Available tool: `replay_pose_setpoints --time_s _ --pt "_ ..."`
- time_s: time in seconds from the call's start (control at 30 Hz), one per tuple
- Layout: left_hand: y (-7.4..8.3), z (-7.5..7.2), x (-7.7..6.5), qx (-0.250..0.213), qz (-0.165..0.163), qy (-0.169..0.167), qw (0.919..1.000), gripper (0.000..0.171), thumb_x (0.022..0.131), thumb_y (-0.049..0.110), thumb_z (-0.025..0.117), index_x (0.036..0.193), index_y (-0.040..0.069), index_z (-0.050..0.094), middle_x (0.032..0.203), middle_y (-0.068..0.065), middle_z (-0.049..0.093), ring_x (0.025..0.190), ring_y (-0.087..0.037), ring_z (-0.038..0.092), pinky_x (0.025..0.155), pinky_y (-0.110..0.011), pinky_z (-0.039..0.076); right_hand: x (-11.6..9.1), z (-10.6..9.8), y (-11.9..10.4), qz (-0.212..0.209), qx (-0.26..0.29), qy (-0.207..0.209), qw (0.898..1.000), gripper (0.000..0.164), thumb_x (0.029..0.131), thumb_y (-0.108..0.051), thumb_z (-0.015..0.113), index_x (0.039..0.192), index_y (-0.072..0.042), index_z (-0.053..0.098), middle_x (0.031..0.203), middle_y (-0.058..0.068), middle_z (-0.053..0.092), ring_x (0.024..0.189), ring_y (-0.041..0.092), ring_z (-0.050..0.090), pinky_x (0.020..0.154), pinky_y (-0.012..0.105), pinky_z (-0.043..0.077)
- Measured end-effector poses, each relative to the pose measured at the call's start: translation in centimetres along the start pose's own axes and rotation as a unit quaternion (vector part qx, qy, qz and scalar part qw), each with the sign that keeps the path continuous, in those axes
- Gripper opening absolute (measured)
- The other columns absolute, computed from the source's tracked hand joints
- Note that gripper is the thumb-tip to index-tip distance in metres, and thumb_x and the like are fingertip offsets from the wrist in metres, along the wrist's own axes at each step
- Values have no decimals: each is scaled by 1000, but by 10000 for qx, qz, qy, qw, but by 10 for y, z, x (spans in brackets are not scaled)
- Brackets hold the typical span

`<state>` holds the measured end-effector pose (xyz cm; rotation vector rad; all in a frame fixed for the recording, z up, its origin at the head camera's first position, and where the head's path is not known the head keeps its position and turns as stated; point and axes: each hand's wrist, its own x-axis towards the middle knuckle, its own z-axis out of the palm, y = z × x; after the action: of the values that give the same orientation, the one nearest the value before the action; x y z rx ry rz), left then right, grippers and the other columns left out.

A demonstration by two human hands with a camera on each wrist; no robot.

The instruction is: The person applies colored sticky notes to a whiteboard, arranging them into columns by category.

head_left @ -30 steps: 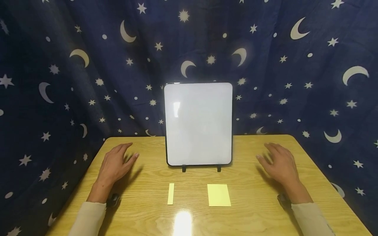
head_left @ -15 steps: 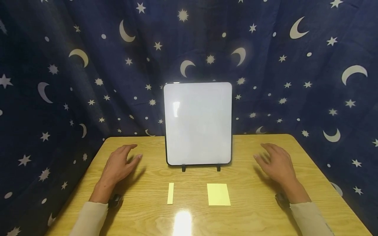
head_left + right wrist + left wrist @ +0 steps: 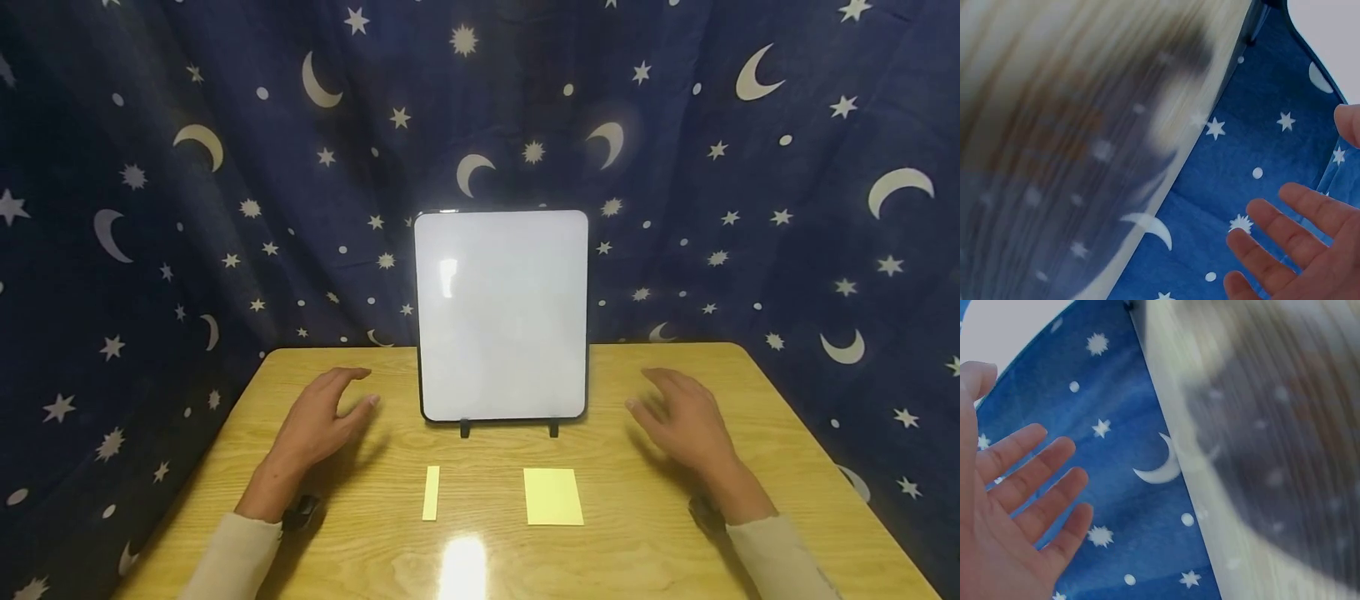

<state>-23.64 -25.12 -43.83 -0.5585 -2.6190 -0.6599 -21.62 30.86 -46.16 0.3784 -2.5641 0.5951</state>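
Note:
Left of the whiteboard (image 3: 502,317), my left hand (image 3: 318,421) hovers over the table with fingers relaxed and holds nothing. My right hand (image 3: 686,421) hovers on the other side, likewise holding nothing. Both wrist views show loosely spread fingers (image 3: 1035,487) with no object in them. The whiteboard stands upright, black-edged, on two small black feet (image 3: 465,428). In front of it lie a narrow yellow paper strip (image 3: 431,493) on the left and a square yellow sticky note (image 3: 552,497) on the right. Neither hand touches the board or the papers.
The wooden table (image 3: 360,550) has a glossy surface with a bright light reflection (image 3: 462,567) near the front. A dark blue curtain (image 3: 240,333) with moons and stars hangs behind the table and along its sides.
Both hands have moved inward toward the whiteboard, the left one to the right and the right one to the left. The board and yellow papers stay in place.

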Motion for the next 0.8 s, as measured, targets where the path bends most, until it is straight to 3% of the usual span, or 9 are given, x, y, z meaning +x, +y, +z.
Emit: replay_pose_setpoints --time_s 0.8 --pt "42 12 -1 -295 524 -360 9975 48 101 39 74 140 13 66 137 -4 68 129 -31 64 107 -54 51 -8 6 -13 -489 18 29 9988 56 92 -29 81 138 -2 65 136 23 66 127 49 59 103 68 41"
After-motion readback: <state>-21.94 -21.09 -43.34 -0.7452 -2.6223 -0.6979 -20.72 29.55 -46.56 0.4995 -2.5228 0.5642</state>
